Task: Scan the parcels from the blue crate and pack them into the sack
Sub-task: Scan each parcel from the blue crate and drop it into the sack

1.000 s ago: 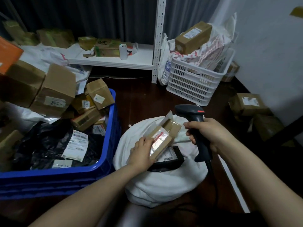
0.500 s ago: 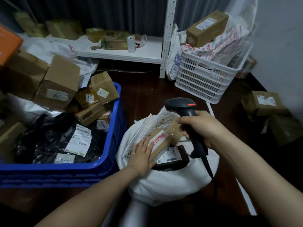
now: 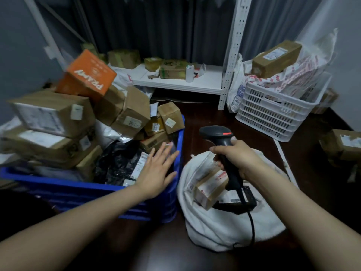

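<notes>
Gripping scanner (image 3: 218,134), orange "PRAMY" box (image 3: 88,75) beyond

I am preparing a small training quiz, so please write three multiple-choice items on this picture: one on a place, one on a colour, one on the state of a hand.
1. Where does the small brown box lie?
A. in the mouth of the white sack
B. on a white shelf
C. in a white basket

2. What colour is the top box of the pile at the left?
A. green
B. orange
C. pink

3. How is the left hand?
A. gripping a parcel
B. open, fingers spread, over the blue crate
C. curled into an empty fist

Answers:
1 A: it rests in the sack's opening, below the right hand, which grips the black scanner.
2 B: its printed face is orange.
3 B: its fingers are straight and hold nothing.
</notes>
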